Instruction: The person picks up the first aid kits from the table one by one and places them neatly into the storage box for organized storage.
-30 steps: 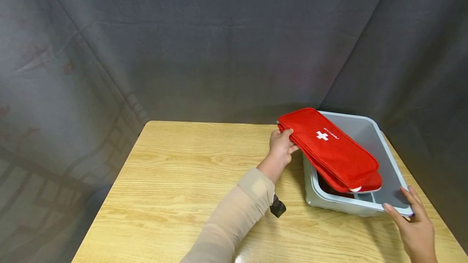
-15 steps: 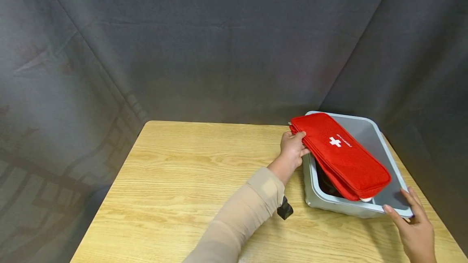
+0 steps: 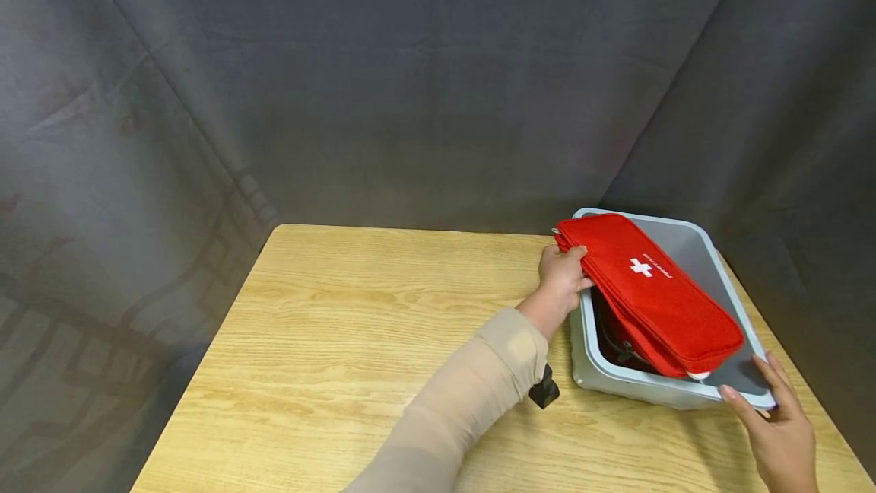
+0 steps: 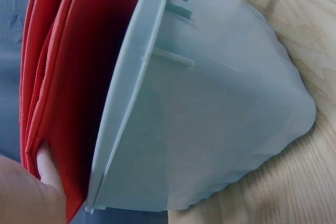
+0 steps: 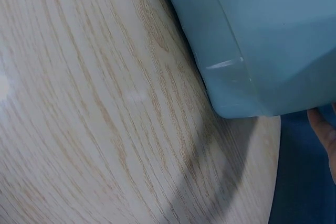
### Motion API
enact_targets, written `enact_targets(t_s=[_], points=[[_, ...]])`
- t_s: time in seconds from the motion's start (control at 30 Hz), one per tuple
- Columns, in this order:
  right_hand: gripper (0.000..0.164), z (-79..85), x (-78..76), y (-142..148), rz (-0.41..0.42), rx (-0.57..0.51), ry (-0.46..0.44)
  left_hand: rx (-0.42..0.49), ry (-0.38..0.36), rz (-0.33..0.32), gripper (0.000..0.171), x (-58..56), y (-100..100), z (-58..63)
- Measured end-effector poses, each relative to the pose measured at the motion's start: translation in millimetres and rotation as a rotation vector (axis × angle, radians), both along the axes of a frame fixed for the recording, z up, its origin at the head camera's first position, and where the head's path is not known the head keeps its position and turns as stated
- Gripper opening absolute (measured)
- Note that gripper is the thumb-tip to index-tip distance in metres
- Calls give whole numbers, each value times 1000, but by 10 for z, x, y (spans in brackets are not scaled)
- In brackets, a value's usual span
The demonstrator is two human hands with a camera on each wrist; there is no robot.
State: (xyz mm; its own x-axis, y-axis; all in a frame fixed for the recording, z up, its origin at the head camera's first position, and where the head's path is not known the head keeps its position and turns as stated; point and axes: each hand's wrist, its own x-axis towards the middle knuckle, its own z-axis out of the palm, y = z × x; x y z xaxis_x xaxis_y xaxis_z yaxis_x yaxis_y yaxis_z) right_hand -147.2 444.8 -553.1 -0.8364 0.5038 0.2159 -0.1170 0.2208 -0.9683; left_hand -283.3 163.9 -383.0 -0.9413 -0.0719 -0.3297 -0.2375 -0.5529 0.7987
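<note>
My left hand point(image 3: 561, 278) grips the left edge of a red first aid pouch point(image 3: 660, 303) marked with a white cross. Tilted, the pouch lies over the mouth of a grey plastic bin point(image 3: 630, 389), its near right end down inside the rim. In the left wrist view, the layered pouch point(image 4: 86, 77) stands beside the bin's rim, a finger tucked against its underside. My right hand point(image 3: 783, 432) holds the bin's near right corner, thumb on the front rim and fingers along the right side. Under the pouch, a dark reddish area with a zipper pull point(image 3: 626, 354) shows; the rest is hidden.
The bin stands at the right end of a wood-grain table point(image 3: 383, 326). Dark grey cloth point(image 3: 424, 97) hangs behind the table and at both sides. A small black block-shaped piece point(image 3: 544, 389) shows beneath my left cuff.
My left hand has moved right with the pouch, which now sits farther over the bin and lower at its near end. The right hand and the bin have stayed in place.
</note>
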Motion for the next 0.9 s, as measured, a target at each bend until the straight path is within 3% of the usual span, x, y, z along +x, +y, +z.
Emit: enact_targets(t_s=[0.2, 0.43, 0.63, 0.9], points=[[64, 5, 17, -5, 36, -73, 33, -49, 0, -66, 10, 6, 56, -6], [65, 23, 29, 0, 34, -76, 42, -113, -8, -101, 8, 13, 90, 8], [66, 21, 37, -1, 53, -83, 70, -216, -56, -164, 15, -6, 109, 45], [66, 8, 33, -13, 59, -137, 115, -246, -61, -213, 25, 7, 143, 46]])
